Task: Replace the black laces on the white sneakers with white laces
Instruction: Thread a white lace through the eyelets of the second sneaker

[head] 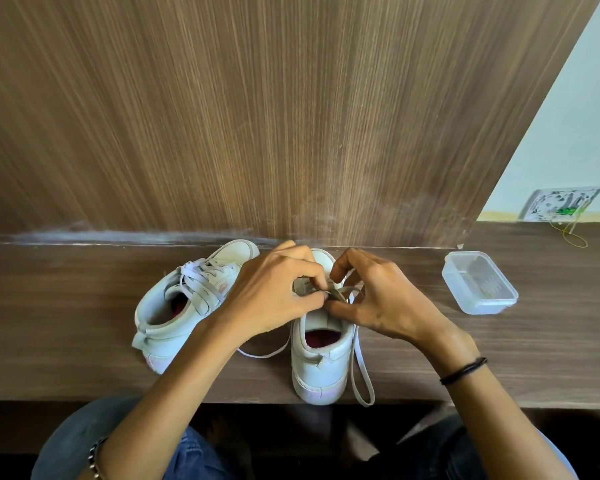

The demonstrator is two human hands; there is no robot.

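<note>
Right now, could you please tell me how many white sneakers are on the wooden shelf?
2. The left white sneaker sits laced; the centre white sneaker stands under the left hand and right hand, which pinch its lace. None appears hidden.

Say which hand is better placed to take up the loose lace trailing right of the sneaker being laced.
Right. The right hand sits above that white lace, on the same side of the sneaker; the left hand would have to cross over it. Both pinch the lace further up.
</note>
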